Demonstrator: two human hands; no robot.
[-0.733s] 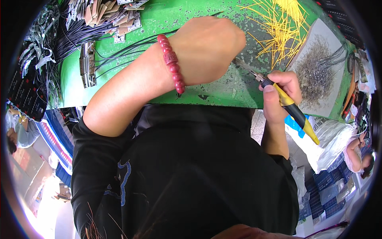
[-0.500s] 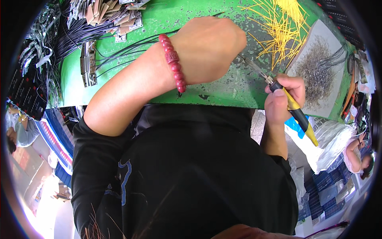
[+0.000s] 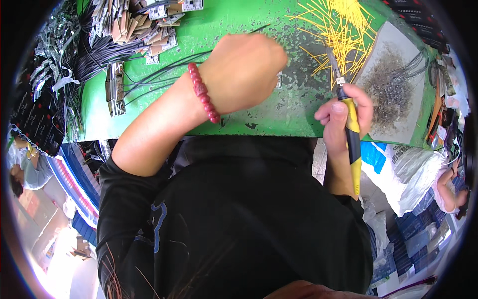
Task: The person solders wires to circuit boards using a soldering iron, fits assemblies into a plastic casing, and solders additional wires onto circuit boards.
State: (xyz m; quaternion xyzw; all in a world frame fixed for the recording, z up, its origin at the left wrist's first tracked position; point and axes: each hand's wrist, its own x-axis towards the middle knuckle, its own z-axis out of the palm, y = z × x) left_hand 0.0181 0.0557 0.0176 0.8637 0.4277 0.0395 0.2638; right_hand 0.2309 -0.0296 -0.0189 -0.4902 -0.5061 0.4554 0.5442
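Observation:
My right hand (image 3: 346, 112) grips a yellow-and-black soldering iron (image 3: 352, 134). Its metal tip points away from me, over the near edge of a pile of thin yellow strands (image 3: 343, 42). My left hand (image 3: 246, 72), palm down with a red bead bracelet (image 3: 200, 89) on the wrist, is curled above the green tabletop (image 3: 294, 109). Its fingers are hidden beneath it. A small pale edge (image 3: 279, 79) shows beside its right side, too little to name. Black cables (image 3: 164, 65) run toward this hand from the left.
Stacked small circuit boards (image 3: 134, 25) with black leads fill the far left. A dark metal holder (image 3: 115, 88) stands near them. At the right lies a grey board (image 3: 391, 37) covered with dark scraps and fine wires. A white bag (image 3: 398, 174) hangs below the table's right edge.
The soldering iron has swung away from my left hand to the right, now upright over the yellow strands. My left hand has shifted slightly left and nearer, baring a pale edge beside it.

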